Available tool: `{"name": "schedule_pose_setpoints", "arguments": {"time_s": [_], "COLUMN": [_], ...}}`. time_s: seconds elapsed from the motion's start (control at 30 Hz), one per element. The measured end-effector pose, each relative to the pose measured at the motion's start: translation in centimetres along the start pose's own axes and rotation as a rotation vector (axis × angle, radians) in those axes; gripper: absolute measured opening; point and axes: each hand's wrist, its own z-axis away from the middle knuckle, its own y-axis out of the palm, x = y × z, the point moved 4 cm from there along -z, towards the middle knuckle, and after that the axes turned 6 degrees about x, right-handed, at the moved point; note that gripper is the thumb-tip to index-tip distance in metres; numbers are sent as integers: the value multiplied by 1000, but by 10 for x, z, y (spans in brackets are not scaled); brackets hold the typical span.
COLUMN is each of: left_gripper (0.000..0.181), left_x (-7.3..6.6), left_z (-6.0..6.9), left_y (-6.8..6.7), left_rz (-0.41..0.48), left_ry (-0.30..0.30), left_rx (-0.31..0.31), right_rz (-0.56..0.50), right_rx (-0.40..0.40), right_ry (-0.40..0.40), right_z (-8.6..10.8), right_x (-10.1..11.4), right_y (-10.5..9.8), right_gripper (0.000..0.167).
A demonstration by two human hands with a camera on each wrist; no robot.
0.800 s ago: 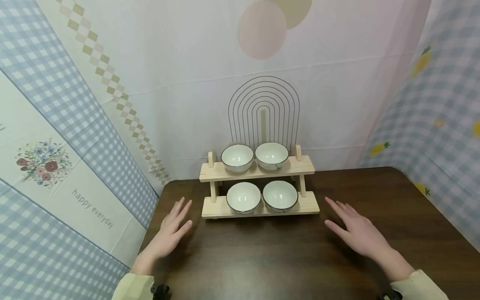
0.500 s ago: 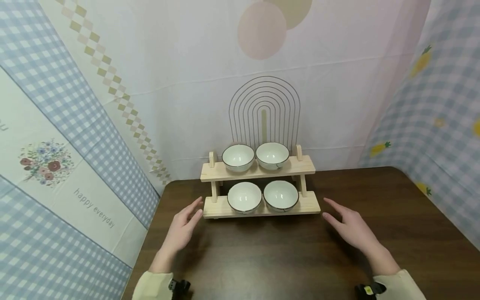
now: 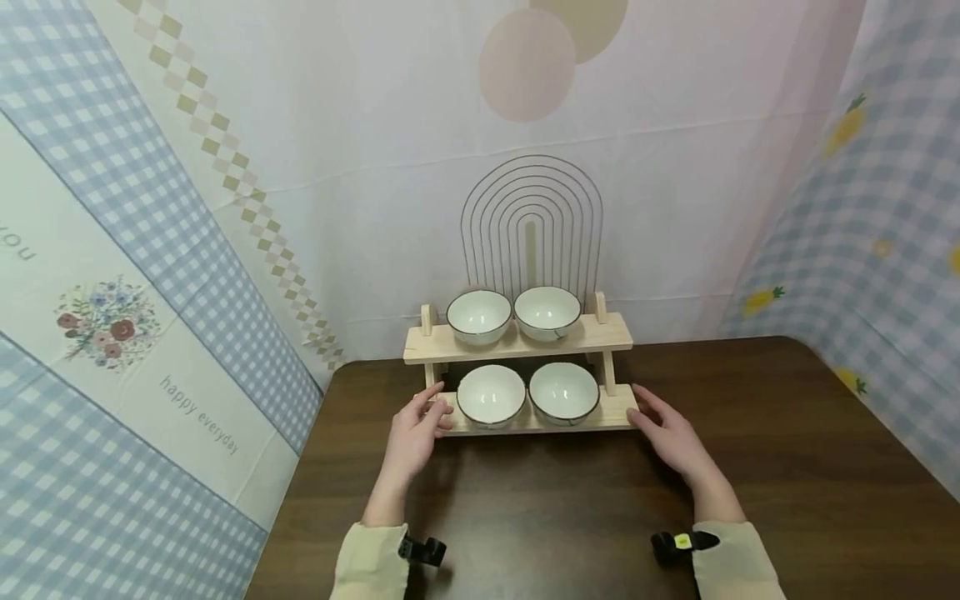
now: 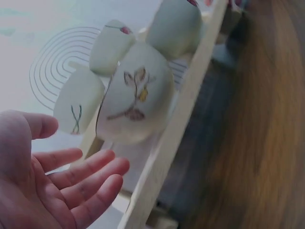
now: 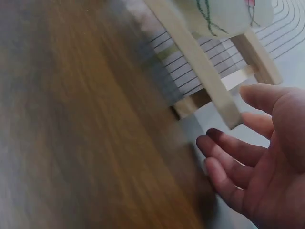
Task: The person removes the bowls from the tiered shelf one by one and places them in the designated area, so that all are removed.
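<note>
A two-tier wooden rack [image 3: 615, 403] stands on the table, holding two bowls on each tier. On the lower tier sit a left bowl [image 3: 491, 396] and a right bowl [image 3: 564, 392]; behind and above are two more bowls, one left [image 3: 479, 315] and one right [image 3: 547, 311]. My left hand [image 3: 414, 432] is at the lower board's left end, its fingers relaxed in the left wrist view. At the right end is my right hand [image 3: 670, 429], thumb and fingers apart around the board's end [image 5: 229, 117]. Whether either hand presses the wood is hard to tell.
Dark wooden table [image 3: 540, 508] surface surrounds the rack. A pale patterned cloth [image 3: 375, 225] hangs close behind it. Checked cloths hang at the left [image 3: 67, 467] and right [image 3: 900, 292] sides. Black straps with small devices [image 3: 423, 550] are on both wrists.
Both hands have moved inward from either side to the ends of the lower board. The rack and bowls stay in place; the view shifts slightly.
</note>
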Motion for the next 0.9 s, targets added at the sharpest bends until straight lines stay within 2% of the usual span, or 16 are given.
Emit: {"name": "schedule_pose_setpoints", "arguments": {"time_s": [0.13, 0.3, 0.57, 0.73, 0.9], "left_gripper": [44, 46, 49, 53, 54], "left_x": [-1, 5, 10, 14, 11], "left_z": [-4, -1, 4, 7, 5], "left_y": [11, 18, 20, 22, 21], "left_rz": [25, 32, 27, 38, 45], "left_ry": [-35, -54, -42, -69, -66], "left_rx": [31, 64, 85, 91, 96], "right_rz": [-31, -58, -142, -179, -216], "right_rx": [-11, 12, 58, 99, 111], "right_ry": [30, 38, 42, 50, 44], "right_z": [-4, -1, 7, 8, 10], "right_x": [-4, -6, -5, -8, -7], "right_y": [7, 12, 14, 16, 15], "right_gripper": [75, 70, 67, 68, 69]}}
